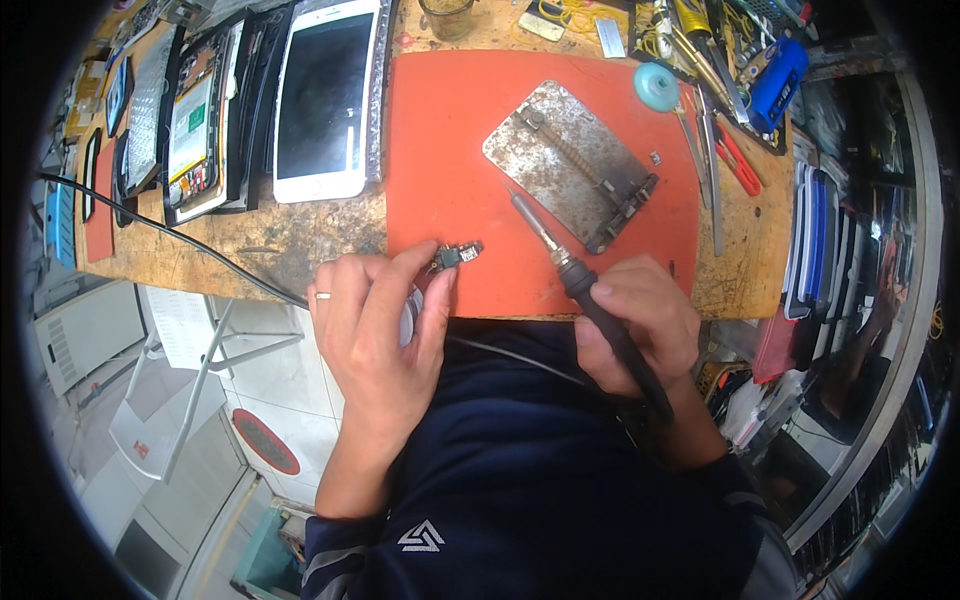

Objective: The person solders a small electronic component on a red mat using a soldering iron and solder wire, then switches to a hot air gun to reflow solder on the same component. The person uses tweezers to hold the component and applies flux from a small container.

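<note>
Between the thumb and fingers of my left hand (375, 315) is a small dark circuit board (458, 256) with metal parts, held just above the orange mat (440, 130). Some white round thing (410, 315) shows partly behind that hand; I cannot make out what it is. My right hand (645, 325) grips the black handle of a soldering iron (590, 290). Its metal tip points up and left, apart from the board. Beyond the tip lies a stained metal board holder (570, 160) with a spring rod and clamp.
A white phone screen (325, 100) and opened devices (200, 125) line the left of the wooden bench (335, 245). Tweezers (713, 180), red-handled pliers (738, 165), a teal disc (655, 87) and a blue cylinder (778, 85) lie at the right. A black cable (190, 235) crosses the left side.
</note>
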Motion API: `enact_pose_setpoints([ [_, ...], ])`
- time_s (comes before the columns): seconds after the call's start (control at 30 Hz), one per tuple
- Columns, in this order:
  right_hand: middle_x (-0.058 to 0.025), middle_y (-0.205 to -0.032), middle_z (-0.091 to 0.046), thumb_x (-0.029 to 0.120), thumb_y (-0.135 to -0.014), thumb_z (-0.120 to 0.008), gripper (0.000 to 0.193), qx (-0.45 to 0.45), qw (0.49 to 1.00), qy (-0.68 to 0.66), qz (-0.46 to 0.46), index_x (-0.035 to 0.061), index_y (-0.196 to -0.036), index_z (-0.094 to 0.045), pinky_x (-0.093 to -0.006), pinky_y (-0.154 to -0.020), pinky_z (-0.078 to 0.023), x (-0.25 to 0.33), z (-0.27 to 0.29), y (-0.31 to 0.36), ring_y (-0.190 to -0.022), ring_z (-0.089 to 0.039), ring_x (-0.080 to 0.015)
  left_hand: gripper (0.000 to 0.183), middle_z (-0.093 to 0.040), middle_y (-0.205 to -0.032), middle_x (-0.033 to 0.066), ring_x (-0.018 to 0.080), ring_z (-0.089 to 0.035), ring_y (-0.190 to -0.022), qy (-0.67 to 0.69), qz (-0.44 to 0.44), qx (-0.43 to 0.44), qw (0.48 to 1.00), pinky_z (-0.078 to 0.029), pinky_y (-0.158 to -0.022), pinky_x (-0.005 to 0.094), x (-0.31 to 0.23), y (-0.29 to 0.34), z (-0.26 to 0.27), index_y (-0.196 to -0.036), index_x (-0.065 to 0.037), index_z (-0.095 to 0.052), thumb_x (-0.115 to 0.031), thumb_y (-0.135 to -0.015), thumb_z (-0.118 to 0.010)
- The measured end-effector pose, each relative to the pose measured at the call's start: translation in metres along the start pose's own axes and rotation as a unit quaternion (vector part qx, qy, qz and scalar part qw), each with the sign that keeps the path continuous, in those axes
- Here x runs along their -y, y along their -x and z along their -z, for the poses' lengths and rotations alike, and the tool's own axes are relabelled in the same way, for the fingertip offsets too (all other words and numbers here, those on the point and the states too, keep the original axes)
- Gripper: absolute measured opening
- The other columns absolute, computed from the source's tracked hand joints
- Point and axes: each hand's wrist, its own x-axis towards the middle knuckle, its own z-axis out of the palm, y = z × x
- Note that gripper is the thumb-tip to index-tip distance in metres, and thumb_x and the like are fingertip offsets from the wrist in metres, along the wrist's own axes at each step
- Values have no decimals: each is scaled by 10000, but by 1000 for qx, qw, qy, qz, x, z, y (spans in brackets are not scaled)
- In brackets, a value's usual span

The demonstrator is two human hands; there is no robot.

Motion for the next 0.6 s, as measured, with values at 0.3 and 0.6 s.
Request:
enact_pose_setpoints([
  [0.3, -156, -829, -745, 5, -846, -828, 308, -17, 1000, -7, -1, -49, -1104, -670, -362, -623, -590, -1, -3, 4, -676, -738, -283, 292, -614, -918, 48, 253, -581, -865, -51, -43, -7, 998, -414, -792, 404, 0, -1, 2, -1132, -91, -848, -121, -850, -915],
  [0.6, -156, -818, -735, 7, -843, -823, 308, -22, 1000, 8, 20, -50, -1106, -673, -360, -602, -575, -3, -5, 3, -656, -724, -277, 241, -576, -911, 41, 250, -553, -839, -72, -51, -8, 996, -396, -754, 410, 1, -8, 5, -1102, -128, -848, -145, -867, -900],
])
